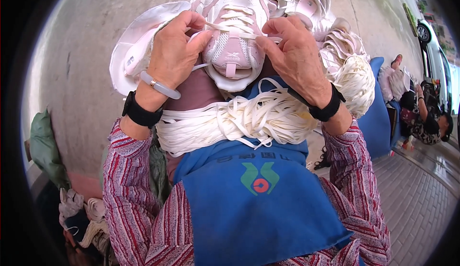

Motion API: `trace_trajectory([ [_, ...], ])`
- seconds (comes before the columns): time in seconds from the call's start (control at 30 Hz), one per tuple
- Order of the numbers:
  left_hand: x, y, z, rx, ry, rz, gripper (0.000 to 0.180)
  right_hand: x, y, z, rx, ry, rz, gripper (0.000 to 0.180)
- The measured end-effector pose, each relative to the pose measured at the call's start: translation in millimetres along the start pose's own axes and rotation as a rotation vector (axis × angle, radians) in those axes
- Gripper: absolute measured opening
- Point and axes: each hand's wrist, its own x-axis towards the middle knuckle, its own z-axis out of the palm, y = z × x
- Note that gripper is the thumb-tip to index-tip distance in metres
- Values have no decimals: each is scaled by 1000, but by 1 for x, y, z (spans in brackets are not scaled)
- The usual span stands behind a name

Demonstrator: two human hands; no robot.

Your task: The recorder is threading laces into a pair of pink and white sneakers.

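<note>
In front of me lies a pink and white shoe upper [233,50], its tongue end toward me and white shoelace [232,28] crossing its eyelets. My left hand [179,45] is at its left edge, thumb and forefinger pinched on the lace. On the opposite edge my right hand [292,50] pinches the other side of the lace, fingers bent. A thick bundle of white laces [239,120] lies across my lap, on a blue apron [263,218].
Another upper [134,57] lies to the left. Stacked uppers [309,2] stand at the far right, beside a second bundle of laces [355,81]. A green sack [45,144] sits at left. Another person [426,122] sits at the right, near a parked car [433,50].
</note>
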Motion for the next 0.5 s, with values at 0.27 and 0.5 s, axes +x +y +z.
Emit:
trace_trajectory([
  [0.27,-28,-1,8,618,196,534,42,-24,-17,11,-295,23,-133,40],
  [0.5,-18,-2,21,778,238,527,34,-21,-17,15,-389,-1,-64,27],
])
